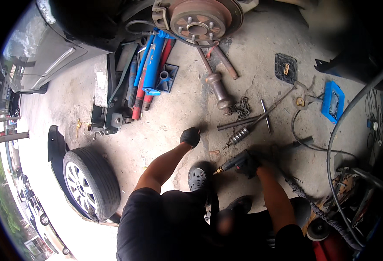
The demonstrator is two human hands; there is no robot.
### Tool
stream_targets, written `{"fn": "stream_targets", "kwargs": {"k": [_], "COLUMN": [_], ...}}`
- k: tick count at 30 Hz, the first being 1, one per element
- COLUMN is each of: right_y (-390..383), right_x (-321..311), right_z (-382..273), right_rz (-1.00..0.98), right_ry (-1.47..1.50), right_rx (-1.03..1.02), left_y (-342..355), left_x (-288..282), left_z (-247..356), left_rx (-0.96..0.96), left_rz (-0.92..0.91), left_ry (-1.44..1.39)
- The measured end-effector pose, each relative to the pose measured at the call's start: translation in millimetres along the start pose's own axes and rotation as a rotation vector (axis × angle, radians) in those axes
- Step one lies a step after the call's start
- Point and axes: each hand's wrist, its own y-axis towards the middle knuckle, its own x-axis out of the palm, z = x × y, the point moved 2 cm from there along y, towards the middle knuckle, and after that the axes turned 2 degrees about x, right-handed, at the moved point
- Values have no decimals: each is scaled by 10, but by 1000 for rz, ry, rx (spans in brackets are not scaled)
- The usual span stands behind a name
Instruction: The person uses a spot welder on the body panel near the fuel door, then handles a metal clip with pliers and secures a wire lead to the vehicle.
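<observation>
My left hand [191, 137], in a black glove, is held out over the concrete floor with its fingers curled closed; whatever they may hold is hidden. In my right hand [252, 168], also gloved in black, is a dark drill-like power tool [231, 163]. Its brass-coloured tip points left, beside my grey clog [197, 177]. Just beyond the tool lies a bar with a coiled metal spring [239, 136], and a cross-shaped metal bar [266, 116] rests near it. A slide hammer [218, 90] with a chain [242, 108] lies farther ahead.
A wheel with a tyre [96, 185] stands at the left. A rusty brake disc [199, 21] with studs is at the top. Blue and red hydraulic cylinders [155, 63] lie beside a metal frame [105, 93]. At right are a blue tray [333, 102] and a black hose [333, 138].
</observation>
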Motion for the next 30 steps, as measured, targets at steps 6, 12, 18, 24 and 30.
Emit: {"fn": "stream_targets", "kwargs": {"k": [6, 12, 18, 24, 30], "right_y": [-342, -30, -33, -303, -2945], "right_x": [16, -29, 47, 671, 796], "right_z": [-302, -21, -270, -883, -1409], "right_rz": [4, -63, 76, 466, 1111], "right_ry": [-643, -396, -362, -453, -190], "right_rx": [-84, -3, -170, -678, -1007], "left_y": [224, -44, 41, 453, 441], "left_x": [-117, -386, 85, -175, -1327], "left_z": [25, 232, 535, 128, 717], "left_rx": [111, -69, -202, 71, -425], "left_rz": [273, 526, 186, -254, -676], "left_ry": [-28, -93, 253, 451, 185]}}
